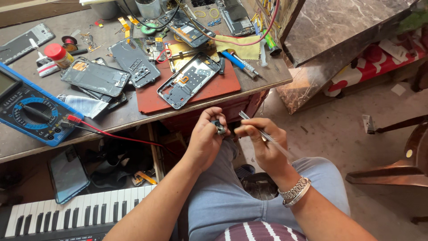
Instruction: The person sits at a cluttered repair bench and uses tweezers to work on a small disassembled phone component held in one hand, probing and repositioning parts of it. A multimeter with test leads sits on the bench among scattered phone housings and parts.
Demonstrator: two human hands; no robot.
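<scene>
My left hand (206,136) pinches a small dark phone part (220,127) between thumb and fingers, held over my lap just below the workbench edge. My right hand (263,140) grips metal tweezers (267,135), their tips pointing up and left, close to the small part. A silver bracelet sits on my right wrist. On the bench directly above lies an opened phone frame (188,80) on a red mat (232,85).
The wooden workbench (133,114) carries several phone back covers, a blue multimeter (31,109) with a red lead, a screwdriver (238,62) and a yellow cloth. A keyboard (67,216) lies at lower left. A marble slab (339,31) and a wooden chair (401,169) stand to the right.
</scene>
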